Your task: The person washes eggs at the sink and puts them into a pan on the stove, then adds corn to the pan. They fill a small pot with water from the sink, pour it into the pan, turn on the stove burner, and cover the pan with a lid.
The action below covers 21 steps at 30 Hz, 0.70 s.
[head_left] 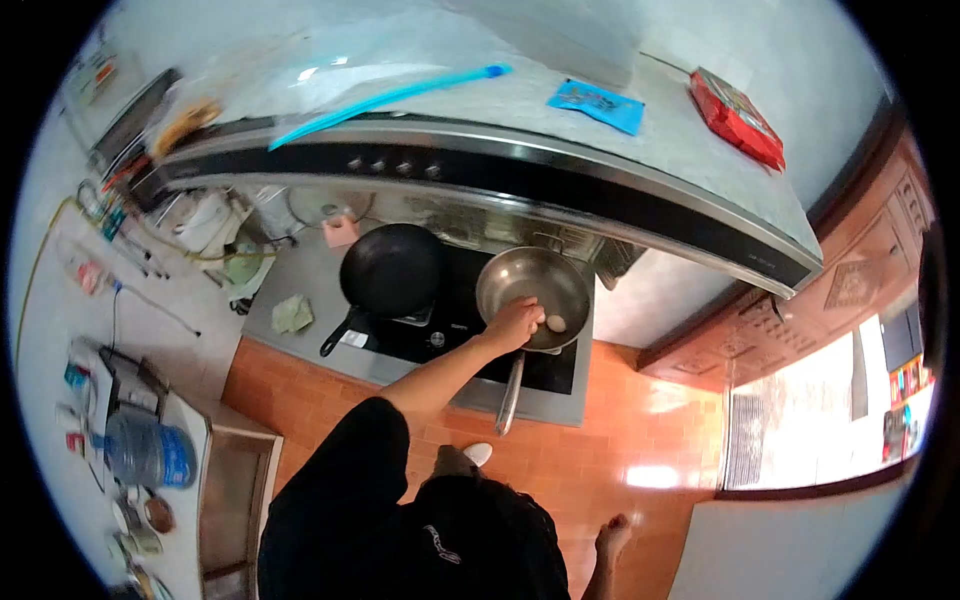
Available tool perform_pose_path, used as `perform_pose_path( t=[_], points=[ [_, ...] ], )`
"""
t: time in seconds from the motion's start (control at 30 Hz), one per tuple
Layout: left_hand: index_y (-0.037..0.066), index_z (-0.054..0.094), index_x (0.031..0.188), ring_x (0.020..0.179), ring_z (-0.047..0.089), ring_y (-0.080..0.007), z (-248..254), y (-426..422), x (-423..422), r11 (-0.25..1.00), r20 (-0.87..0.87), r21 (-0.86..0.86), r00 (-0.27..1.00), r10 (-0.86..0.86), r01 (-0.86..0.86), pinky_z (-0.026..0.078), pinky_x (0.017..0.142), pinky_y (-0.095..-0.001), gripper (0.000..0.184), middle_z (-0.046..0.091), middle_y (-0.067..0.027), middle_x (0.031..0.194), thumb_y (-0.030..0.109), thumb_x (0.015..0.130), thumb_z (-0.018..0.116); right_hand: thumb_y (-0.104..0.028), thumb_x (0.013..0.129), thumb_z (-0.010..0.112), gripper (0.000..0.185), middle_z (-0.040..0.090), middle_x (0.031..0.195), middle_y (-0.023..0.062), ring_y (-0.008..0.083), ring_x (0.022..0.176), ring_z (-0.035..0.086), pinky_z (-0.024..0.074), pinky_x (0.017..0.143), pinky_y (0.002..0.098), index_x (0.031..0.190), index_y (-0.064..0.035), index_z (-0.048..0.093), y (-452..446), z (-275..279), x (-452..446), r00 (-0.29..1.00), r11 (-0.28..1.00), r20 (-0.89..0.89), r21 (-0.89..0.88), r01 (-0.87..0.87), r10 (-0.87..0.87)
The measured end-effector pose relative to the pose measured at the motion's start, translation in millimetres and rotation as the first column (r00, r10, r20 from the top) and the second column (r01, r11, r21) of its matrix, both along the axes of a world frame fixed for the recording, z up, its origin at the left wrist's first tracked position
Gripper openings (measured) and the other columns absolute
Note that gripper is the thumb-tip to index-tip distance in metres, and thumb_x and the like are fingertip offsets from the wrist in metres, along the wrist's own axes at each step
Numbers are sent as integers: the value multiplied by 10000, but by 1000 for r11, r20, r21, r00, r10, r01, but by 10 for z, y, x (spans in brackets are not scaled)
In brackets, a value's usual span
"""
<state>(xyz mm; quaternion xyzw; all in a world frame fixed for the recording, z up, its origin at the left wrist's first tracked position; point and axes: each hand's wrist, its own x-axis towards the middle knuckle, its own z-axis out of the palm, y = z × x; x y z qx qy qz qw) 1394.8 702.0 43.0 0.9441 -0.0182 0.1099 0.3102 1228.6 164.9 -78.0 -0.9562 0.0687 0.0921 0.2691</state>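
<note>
One head-worn camera looked forward and steeply down from above the range hood [520,172], with the steel pan [508,280] near mid-view.

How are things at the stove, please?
Left hand at steel pan, grip unclear. Right hand low, away from stove. Apparent egg in pan. Nothing visibly blocking.

Left hand [513,322]: over the frying pan [520,275]
Egg [556,323]: in the pan, just right of that hand
Pan handle [511,392]: bodyward of the hand
Wok [392,265]: left of the hand, on the hob [459,288]
Cloth [292,314]: farther left, on the counter [283,343]
Range hood [500,173]: beyond the hand
Right hand [612,537]: rightward, nearer the body
</note>
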Motion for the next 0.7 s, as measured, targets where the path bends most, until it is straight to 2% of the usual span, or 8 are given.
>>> perform_pose_path(
  t=[0.07, 0.17, 0.27, 0.4, 0.53, 0.6, 0.67, 0.7],
  points=[
    [80, 558, 1215, 1245, 434, -352, 248, -73, -496, 999, 240, 30, 970, -31, 24, 418, 989, -439, 478, 470, -137, 1323, -61, 758, 556, 56, 642, 547, 307, 576, 928, 182, 299, 829, 580, 476, 725, 398, 946, 10, 545, 294, 204, 265, 948, 946, 56, 62, -317, 314],
    [91, 522, 1268, 1350, 335, -348, 680, -209, -1377, 996, 146, 50, 987, 67, -75, 355, 1074, -423, 527, 361, -134, 1449, -56, 765, 585, -15, 692, 605, 590, 483, 1303, 252, 375, 1170, 512, 438, 952, 473, 1275, -41, 522, 806, 429, 566, 714, 722, 200, 41, -690, 671],
    [67, 531, 1257, 1290, 417, -371, 249, -157, -2290, 980, 143, -91, 971, 190, -178, 385, 1043, -417, 465, 447, -177, 1378, 11, 804, 621, -40, 740, 592, 596, 607, 1114, 200, 372, 963, 609, 504, 804, 451, 1325, -67, 482, 1712, 1413, 625, 580, 597, 309, 47, -801, 754],
    [35, 575, 1203, 1025, 593, -373, -416, -206, -3753, 849, -280, -331, 902, 329, -413, 500, 845, -421, 390, 592, -206, 1166, 95, 821, 624, -55, 756, 618, 682, 609, 729, 112, 307, 661, 613, 500, 605, 422, 1407, -127, 427, 2879, 2623, 465, 332, 517, 603, -160, -841, 726],
    [25, 636, 1089, 964, 629, -356, -1259, -223, -5044, 849, -456, 29, 749, 481, -528, 518, 789, -422, 314, 643, -208, 1073, 190, 821, 641, -75, 749, 637, 740, 548, 604, 78, 230, 511, 545, 453, 493, 360, 1443, -114, 384, 3729, 3708, 250, 65, 526, 840, -276, -805, 539],
    [21, 641, 1042, 832, 663, -334, -1874, -231, -5697, 839, -433, -85, 778, 455, -538, 533, 704, -417, 284, 670, -199, 926, 207, 827, 642, -77, 747, 638, 753, 538, 587, 71, 221, 475, 525, 438, 466, 349, 1451, -102, 371, 3996, 3977, 265, 55, 539, 868, -256, -803, 494],
    [31, 643, 986, 673, 661, -294, -2160, -313, -6208, 707, -708, -223, 610, 355, -671, 536, 608, -401, 212, 667, -157, 789, 182, 837, 638, -73, 749, 635, 769, 513, 542, 55, 218, 440, 506, 426, 445, 354, 1462, -88, 348, 4226, 4182, 283, 57, 628, 896, -263, -732, 441],
    [47, 632, 912, 519, 591, -282, -3018, -238, -6703, 133, -678, -696, 707, 203, -706, 514, 526, -400, 204, 639, -92, 711, 244, 870, 598, -73, 749, 635, 769, 513, 542, 55, 218, 440, 506, 426, 445, 354, 1462, -88, 348, 4310, 4226, 305, 63, 642, 895, -267, -719, 442]
  ],
)
